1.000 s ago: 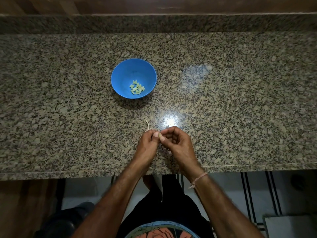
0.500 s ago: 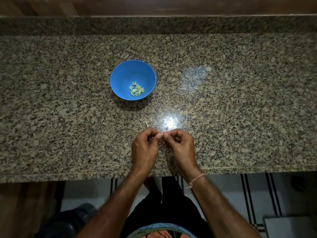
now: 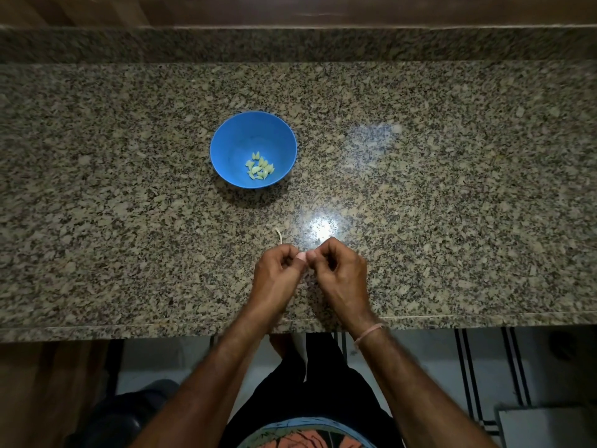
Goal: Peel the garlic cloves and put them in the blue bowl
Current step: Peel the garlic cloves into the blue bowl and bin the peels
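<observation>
barely moved, left hand (image 3: 277, 273) and right hand (image 3: 339, 270) pinch a hidden garlic clove together; slipping, it could skitter off the speckled granite tabletop (image 3: 452, 189).

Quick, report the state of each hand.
Left hand: fingers curled, pinching the garlic clove.
Right hand: fingers curled, pinching the same clove.

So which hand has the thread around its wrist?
The right hand: a pale thread circles its wrist, while the left hand has a bare wrist.
</observation>
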Available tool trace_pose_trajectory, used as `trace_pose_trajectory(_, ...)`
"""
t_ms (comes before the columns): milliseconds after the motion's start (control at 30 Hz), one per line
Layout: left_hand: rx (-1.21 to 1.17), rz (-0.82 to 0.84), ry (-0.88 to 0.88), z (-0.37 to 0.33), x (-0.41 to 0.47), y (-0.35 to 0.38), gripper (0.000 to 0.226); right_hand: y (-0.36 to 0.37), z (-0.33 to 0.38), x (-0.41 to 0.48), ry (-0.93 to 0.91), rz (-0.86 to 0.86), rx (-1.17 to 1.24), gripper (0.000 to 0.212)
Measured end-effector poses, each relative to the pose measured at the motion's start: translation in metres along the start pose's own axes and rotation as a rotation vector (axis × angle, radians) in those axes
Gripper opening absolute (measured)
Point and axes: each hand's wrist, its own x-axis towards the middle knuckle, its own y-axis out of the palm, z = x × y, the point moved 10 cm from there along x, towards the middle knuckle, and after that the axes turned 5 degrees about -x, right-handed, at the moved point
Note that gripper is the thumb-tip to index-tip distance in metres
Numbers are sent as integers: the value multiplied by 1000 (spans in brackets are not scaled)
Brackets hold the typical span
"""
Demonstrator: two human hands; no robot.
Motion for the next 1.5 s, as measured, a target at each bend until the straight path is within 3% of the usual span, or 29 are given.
trace_pose_trajectory(67, 258, -95, 218, -22, -4, -4, 23, 9, -15, -2, 227, 95, 159, 23)
trace_pose_trajectory(167, 401, -144, 493, -42, -13, 0, 23, 32, -28, -16, 622, 300, 556, 19)
trace_pose_trajectory(233, 465, -134, 597, -45, -13, 2, 24, 40, -34, -27, 820, 359, 668, 16)
trace_pose_trajectory(300, 464, -106, 588, -43, -10, 2, 25, 45, -35, -31, 869, 378, 736, 15)
trace_pose_trajectory(400, 276, -36, 368, -27, -3, -2, 24, 39, -26, -20, 610, 319, 625, 17)
trace_pose_trajectory(533, 65, 94, 49, -5, 4, -3, 25, 13, -4, -6, 104, 99, 175, 21)
trace_pose_trajectory(633, -135, 204, -144, 13, 4, 2, 22, 4, 13, -4, -126, 15, -32, 23)
trace_pose_trajectory(700, -182, 203, -173, 17, 1, 4, 22, 4, 13, -3, -117, 30, -72, 22)
trace_pose_trajectory(733, -102, 162, -97, 11, 1, 1, 23, 7, 6, -3, -44, 62, -25, 22)
trace_pose_trajectory(800, 149, 59, 152, -11, -2, -2, 25, 16, -12, -6, 210, 161, 207, 22)
trace_pose_trajectory(867, 245, -15, 317, -25, -7, -3, 23, 28, -21, -15, 463, 274, 480, 23)
trace_pose_trajectory(933, 205, -69, 345, -24, -9, -7, 17, 35, -23, -23, 606, 330, 611, 21)
trace_pose_trajectory(1033, 94, -116, 314, -16, -10, -12, 14, 40, -23, -30, 674, 350, 698, 24)
trace_pose_trajectory(1200, 5, -178, 231, -7, -17, -14, 19, 40, -17, -32, 567, 263, 814, 24)
trace_pose_trajectory(1400, 28, -199, 191, -4, -16, -16, 21, 13, 1, -28, 150, -14, 272, 26)
trace_pose_trajectory(1500, -114, -140, 23, 16, -9, -9, 25, 1, 16, -25, -38, -99, 76, 21)
